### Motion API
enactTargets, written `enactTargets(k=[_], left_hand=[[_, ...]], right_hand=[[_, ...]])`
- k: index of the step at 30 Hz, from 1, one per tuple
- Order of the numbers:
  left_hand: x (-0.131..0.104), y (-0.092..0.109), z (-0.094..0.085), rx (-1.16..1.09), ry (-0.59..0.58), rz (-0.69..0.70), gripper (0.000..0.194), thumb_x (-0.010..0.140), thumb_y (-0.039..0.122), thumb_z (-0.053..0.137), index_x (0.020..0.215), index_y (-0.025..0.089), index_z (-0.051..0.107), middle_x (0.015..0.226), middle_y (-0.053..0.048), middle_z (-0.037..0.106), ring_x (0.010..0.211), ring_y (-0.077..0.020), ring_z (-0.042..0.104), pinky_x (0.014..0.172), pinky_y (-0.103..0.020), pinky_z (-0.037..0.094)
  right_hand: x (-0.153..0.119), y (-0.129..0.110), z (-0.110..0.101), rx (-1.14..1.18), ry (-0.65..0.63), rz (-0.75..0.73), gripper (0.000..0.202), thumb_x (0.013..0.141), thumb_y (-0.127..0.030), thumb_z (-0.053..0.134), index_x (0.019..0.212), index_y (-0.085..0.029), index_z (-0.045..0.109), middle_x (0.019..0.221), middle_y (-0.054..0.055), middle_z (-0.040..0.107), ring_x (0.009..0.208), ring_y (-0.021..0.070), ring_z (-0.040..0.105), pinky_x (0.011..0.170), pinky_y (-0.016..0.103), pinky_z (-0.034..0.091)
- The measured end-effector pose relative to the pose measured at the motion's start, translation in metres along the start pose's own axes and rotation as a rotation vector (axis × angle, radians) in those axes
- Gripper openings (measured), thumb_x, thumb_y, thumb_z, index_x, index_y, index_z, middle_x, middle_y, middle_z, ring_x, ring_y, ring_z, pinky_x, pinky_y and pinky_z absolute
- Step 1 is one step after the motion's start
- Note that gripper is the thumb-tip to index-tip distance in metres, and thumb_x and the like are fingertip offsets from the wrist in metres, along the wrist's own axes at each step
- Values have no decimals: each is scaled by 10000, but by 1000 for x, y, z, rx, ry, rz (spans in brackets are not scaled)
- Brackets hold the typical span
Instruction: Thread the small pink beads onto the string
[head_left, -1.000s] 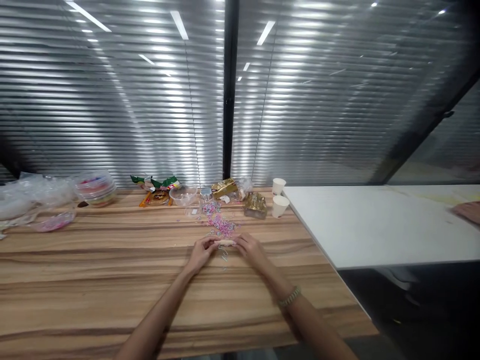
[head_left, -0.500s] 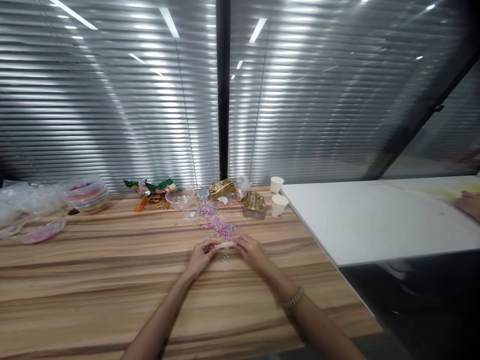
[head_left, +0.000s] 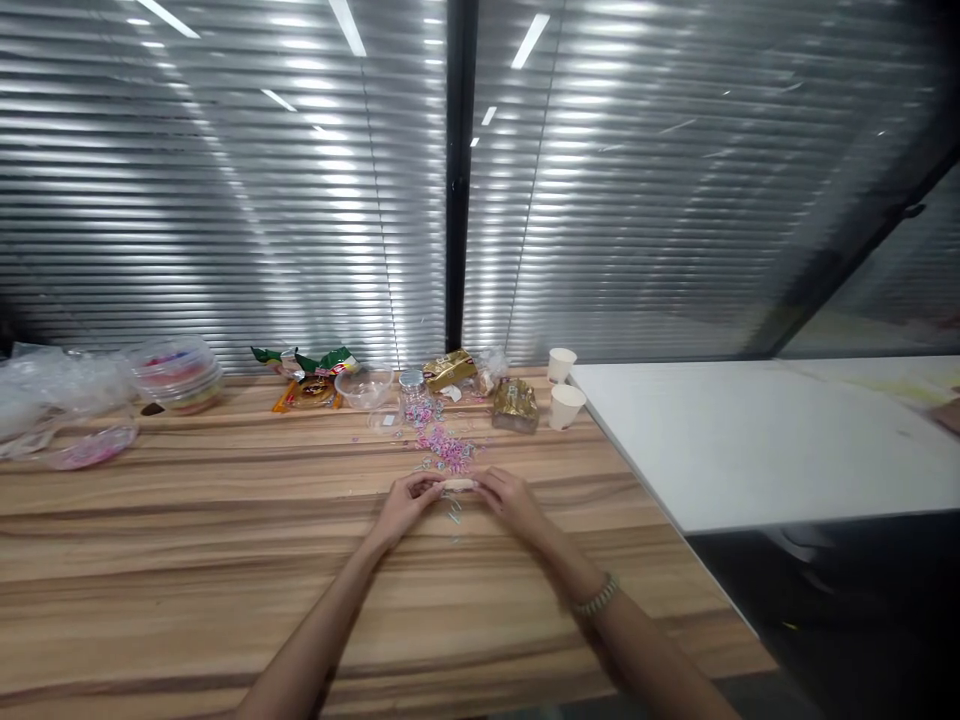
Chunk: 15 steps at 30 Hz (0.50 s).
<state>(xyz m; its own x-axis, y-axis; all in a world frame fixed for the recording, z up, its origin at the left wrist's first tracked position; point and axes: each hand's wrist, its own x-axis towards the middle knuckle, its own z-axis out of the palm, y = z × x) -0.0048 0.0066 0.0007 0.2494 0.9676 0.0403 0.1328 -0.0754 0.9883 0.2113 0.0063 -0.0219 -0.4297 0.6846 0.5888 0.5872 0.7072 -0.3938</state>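
Between my hands is a short, pale beige stick-like piece point(head_left: 459, 485), lying crosswise just above the wooden table. My left hand point(head_left: 405, 503) pinches its left end with thumb and fingers. At the other end, the fingers of my right hand point(head_left: 512, 497) are closed on it. Just beyond it lies a loose heap of tiny pink and purple pieces point(head_left: 450, 450), too small to name surely. Several thin pale-green strands point(head_left: 454, 516) lie on the near side of the piece. A clear jar point(head_left: 412, 392) with a silvery lid stands behind the heap.
Along the back sit a clear bowl point(head_left: 364, 387), green snack packets point(head_left: 330, 361), gold wrappers point(head_left: 448, 370), a gold-topped box point(head_left: 514, 405) and two paper cups point(head_left: 566, 406). Stacked clear tubs point(head_left: 176, 375) and plastic bags point(head_left: 67, 385) are at left. A white table point(head_left: 757, 445) adjoins at right.
The view has shifted slightly, so the scene sits a little further right and higher. Both hands keep hold of the pale piece in nearly the same place.
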Motion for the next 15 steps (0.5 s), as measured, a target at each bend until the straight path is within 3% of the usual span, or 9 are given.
enactTargets(k=[15], left_hand=[[2,-9,-2,22,-22,35,329,695,390,657,905,139,686,937,-99,691,841,-209,617,775,-313,475]], right_hand=[[-2,3,0,3,-20,44,217,888,-220,471,1057,-196,603,954,69,667,879,176,620,783,313,510]])
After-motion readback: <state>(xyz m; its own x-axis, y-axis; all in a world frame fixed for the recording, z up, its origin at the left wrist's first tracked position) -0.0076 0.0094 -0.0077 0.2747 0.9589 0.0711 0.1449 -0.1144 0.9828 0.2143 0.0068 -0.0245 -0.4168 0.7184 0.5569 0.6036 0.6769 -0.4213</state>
